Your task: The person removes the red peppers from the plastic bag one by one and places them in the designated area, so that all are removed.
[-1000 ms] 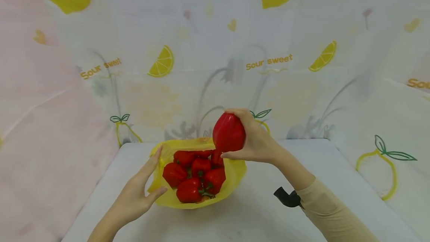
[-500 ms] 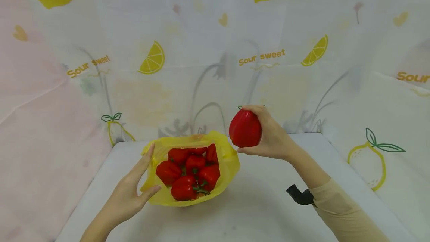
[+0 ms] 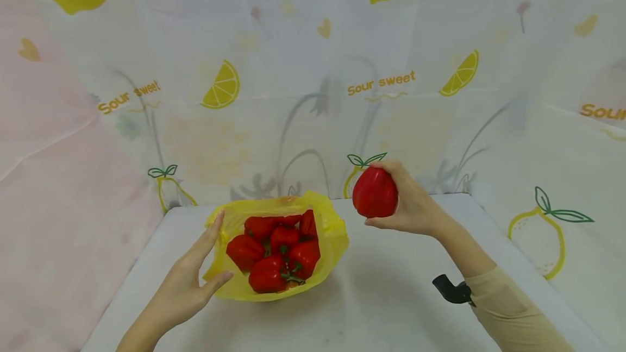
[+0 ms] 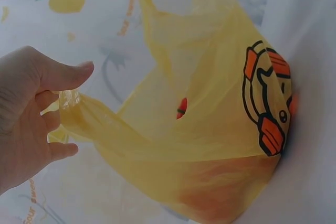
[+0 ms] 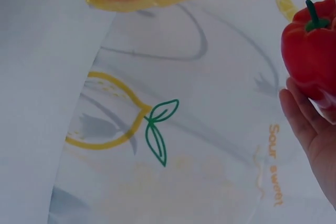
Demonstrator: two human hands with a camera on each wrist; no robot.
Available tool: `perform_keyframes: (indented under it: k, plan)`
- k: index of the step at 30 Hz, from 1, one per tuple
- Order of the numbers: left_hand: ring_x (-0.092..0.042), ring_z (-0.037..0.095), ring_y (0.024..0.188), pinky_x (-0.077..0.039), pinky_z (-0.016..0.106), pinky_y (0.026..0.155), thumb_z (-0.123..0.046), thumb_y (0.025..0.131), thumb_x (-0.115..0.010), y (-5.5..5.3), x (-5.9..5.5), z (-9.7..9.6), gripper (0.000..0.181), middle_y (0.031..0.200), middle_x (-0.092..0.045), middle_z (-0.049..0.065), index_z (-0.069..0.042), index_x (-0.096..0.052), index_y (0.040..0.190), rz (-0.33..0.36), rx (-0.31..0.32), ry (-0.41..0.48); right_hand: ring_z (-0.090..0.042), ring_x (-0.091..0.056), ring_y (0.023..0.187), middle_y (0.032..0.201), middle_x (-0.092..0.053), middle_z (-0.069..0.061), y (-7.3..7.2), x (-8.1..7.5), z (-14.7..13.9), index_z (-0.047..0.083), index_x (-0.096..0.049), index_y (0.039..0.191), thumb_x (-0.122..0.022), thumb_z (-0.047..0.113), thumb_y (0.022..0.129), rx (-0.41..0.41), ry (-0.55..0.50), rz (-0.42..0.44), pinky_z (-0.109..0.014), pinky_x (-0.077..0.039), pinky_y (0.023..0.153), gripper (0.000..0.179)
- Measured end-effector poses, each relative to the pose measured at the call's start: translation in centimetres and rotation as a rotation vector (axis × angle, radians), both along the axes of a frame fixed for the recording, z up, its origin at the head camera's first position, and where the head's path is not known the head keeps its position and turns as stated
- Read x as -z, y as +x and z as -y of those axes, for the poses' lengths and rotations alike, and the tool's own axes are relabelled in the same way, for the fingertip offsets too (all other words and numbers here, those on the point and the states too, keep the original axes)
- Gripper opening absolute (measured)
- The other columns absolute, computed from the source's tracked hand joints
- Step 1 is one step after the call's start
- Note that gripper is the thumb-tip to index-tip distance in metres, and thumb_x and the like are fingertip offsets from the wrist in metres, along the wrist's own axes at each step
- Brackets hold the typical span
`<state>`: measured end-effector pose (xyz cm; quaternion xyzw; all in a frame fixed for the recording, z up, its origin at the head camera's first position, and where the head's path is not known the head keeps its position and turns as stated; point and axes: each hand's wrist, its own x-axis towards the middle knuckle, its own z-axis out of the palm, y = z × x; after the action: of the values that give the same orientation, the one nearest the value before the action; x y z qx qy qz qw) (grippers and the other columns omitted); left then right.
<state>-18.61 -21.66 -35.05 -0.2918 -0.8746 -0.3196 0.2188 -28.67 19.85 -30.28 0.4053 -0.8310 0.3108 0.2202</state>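
Note:
A yellow plastic bag [image 3: 334,257] stands with its mouth spread wide, several red bell peppers [image 3: 267,274] inside it. My left hand [image 3: 181,289] holds the bag's left side. In the left wrist view, the gathered handle [image 4: 84,116] runs taut between thumb and fingers of that hand. To the right of the bag, my right hand [image 3: 415,208] grips one more red bell pepper [image 3: 375,193] up in the air, fingers over the top and thumb below. The right wrist view shows this pepper's green stem [image 5: 313,14]; part of the pepper is cut off by the frame edge.
A white table [image 3: 386,297] lies under the bag. Behind it hangs a pale cloth [image 3: 293,69] printed with lemons and lettering. A black curved piece [image 3: 452,289] sticks out at my right sleeve [image 3: 504,303].
My right hand has carried the held pepper rightward from over the bag to clear of its right side, lately dipping slightly. The left hand keeps its place at the bag; the head view has shifted.

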Motion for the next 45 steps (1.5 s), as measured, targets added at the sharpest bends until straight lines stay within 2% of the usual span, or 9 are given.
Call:
perform_keyframes:
  k: [4,7,11,15,19,26,31,38,45]
  plan:
    - [-0.016,0.002,0.141,-0.015,0.007,0.105,0.004,0.071,-0.081,-0.1,0.0,-0.1,0.107,0.159,-0.021,0.007,-0.011,-0.017,0.155,-0.001,0.001,0.004,-0.027,-0.045,0.121,0.135,-0.044,-0.006,-0.5,0.9,-0.9,0.009,-0.035,0.139,-0.093,0.021,0.059,0.027,0.013,0.046,-0.042,-0.055,0.078,0.099]
    - [-0.016,0.002,0.141,-0.015,0.007,0.105,0.005,0.070,-0.081,0.0,0.1,-0.2,0.107,0.158,-0.022,0.007,-0.011,-0.017,0.155,-0.002,0.001,0.006,-0.030,-0.045,0.120,0.135,-0.045,-0.008,-1.1,2.1,-1.6,0.008,-0.035,0.139,-0.092,0.021,0.062,0.069,0.020,0.134,-0.045,-0.055,0.077,0.097]
    - [-0.015,0.002,0.141,-0.014,0.007,0.105,0.005,0.071,-0.080,0.1,0.0,-0.1,0.107,0.159,-0.021,0.006,-0.012,-0.016,0.155,0.022,-0.006,0.002,-0.033,-0.044,0.121,0.133,-0.044,-0.008,-2.1,4.4,-2.3,0.010,-0.034,0.140,-0.090,0.022,0.065,0.117,0.010,0.295,-0.045,-0.055,0.077,0.095]
    - [-0.015,0.000,0.140,-0.014,0.005,0.104,0.004,0.072,-0.080,0.4,-0.2,0.4,0.108,0.159,-0.020,0.003,-0.015,-0.015,0.155,0.046,-0.031,-0.014,-0.034,-0.044,0.120,0.134,-0.044,-0.009,-3.4,7.1,-2.0,0.013,-0.034,0.141,-0.089,0.026,0.067,0.133,-0.008,0.416,-0.043,-0.055,0.077,0.093]
    - [-0.015,-0.002,0.140,-0.015,0.005,0.103,0.004,0.071,-0.080,0.7,-0.3,0.9,0.108,0.159,-0.021,0.004,-0.014,-0.015,0.155,0.031,-0.049,-0.030,-0.033,-0.046,0.120,0.134,-0.046,-0.009,-4.7,9.5,-1.2,0.013,-0.034,0.142,-0.088,0.030,0.068,0.137,-0.008,0.482,-0.040,-0.055,0.078,0.093]
    - [-0.016,-0.001,0.141,-0.015,0.006,0.105,0.003,0.072,-0.080,0.4,0.2,0.5,0.105,0.158,-0.022,0.008,-0.010,-0.017,0.155,0.006,-0.008,-0.019,-0.031,-0.047,0.118,0.133,-0.048,-0.009,-5.8,12.6,-1.1,0.010,-0.037,0.141,-0.088,0.028,0.067,0.179,0.006,0.538,-0.041,-0.054,0.080,0.091]
    - [-0.017,0.000,0.140,-0.016,0.007,0.105,0.005,0.070,-0.080,0.3,0.3,0.0,0.106,0.158,-0.023,0.009,-0.009,-0.018,0.154,-0.004,0.005,-0.008,-0.031,-0.046,0.118,0.134,-0.048,-0.009,-6.2,14.0,-1.0,0.011,-0.038,0.143,-0.087,0.036,0.068,0.220,0.050,0.596,-0.041,-0.054,0.081,0.093]
    - [-0.017,0.001,0.140,-0.016,0.007,0.105,0.007,0.069,-0.080,0.5,0.3,-0.1,0.107,0.158,-0.022,0.009,-0.009,-0.018,0.154,0.007,0.011,-0.004,-0.033,-0.045,0.119,0.134,-0.049,-0.011,-6.7,14.8,-0.5,0.009,-0.039,0.144,-0.087,0.037,0.065,0.271,0.103,0.674,-0.044,-0.054,0.079,0.097]
    - [-0.016,0.001,0.140,-0.016,0.007,0.105,0.008,0.068,-0.080,0.8,0.2,-0.1,0.108,0.158,-0.023,0.009,-0.010,-0.018,0.155,0.016,-0.017,-0.011,-0.031,-0.048,0.115,0.132,-0.052,-0.011,-7.9,15.2,0.2,0.010,-0.039,0.144,-0.085,0.039,0.067,0.268,0.128,0.666,-0.045,-0.053,0.082,0.094]
